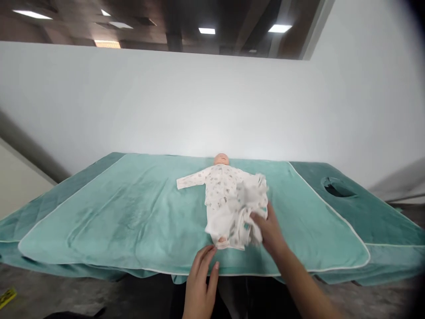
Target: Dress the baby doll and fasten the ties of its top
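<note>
A baby doll (219, 186) in a white printed sleepsuit lies on its back on a teal towel (133, 212), head toward the wall. My right hand (270, 232) is closed on a bunched white printed garment (249, 208) lying over the doll's right side and legs; the cloth is blurred. My left hand (201, 277) has its fingers stretched out at the towel's near edge, just below the doll's feet, holding nothing.
The towel covers a teal massage table (392, 212) with a face hole (337, 188) at its right end. A white wall stands behind the table. Grey floor shows below the near edge, with a yellow tag (6, 297) at the left.
</note>
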`<state>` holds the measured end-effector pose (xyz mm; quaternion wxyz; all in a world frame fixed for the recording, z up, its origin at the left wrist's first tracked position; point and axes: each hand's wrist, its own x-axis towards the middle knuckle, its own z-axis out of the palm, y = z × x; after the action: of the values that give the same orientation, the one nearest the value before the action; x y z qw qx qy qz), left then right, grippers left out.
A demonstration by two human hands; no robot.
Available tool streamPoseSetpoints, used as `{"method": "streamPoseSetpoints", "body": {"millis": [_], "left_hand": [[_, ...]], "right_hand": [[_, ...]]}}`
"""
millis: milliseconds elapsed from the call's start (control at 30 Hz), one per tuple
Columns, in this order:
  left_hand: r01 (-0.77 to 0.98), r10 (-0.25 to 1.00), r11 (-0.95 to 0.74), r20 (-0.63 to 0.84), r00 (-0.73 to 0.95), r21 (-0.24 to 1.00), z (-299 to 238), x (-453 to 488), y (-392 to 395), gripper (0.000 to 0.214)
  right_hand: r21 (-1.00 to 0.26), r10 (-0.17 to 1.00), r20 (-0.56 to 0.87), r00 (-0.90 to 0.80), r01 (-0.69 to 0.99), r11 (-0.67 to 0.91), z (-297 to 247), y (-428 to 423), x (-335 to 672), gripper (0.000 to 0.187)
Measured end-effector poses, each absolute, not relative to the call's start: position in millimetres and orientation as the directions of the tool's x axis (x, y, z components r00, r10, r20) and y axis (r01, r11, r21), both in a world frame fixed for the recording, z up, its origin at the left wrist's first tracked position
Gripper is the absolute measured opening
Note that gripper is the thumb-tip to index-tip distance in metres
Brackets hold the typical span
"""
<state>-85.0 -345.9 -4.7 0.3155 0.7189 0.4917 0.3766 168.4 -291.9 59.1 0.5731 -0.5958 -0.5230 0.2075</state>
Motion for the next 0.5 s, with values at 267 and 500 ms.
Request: {"method": "streamPoseSetpoints", "body": {"millis": [267,500], "left_hand": [[0.492,0.968,-0.244,0.182,0.171,0.836,-7.1,-109.8,-342.4,0.037],[0.502,0.973,-0.228,0.182,0.139,0.834,-20.7,-110.9,-318.5,0.037]], "right_hand": [[-0.371,0.736,0.569,0.367,0.913,-0.169,68.0,-265.7,291.0,0.068],[-0.097,0.825,0.398,0.401,0.913,-0.397,-17.9,-298.7,326.3,0.062]]}}
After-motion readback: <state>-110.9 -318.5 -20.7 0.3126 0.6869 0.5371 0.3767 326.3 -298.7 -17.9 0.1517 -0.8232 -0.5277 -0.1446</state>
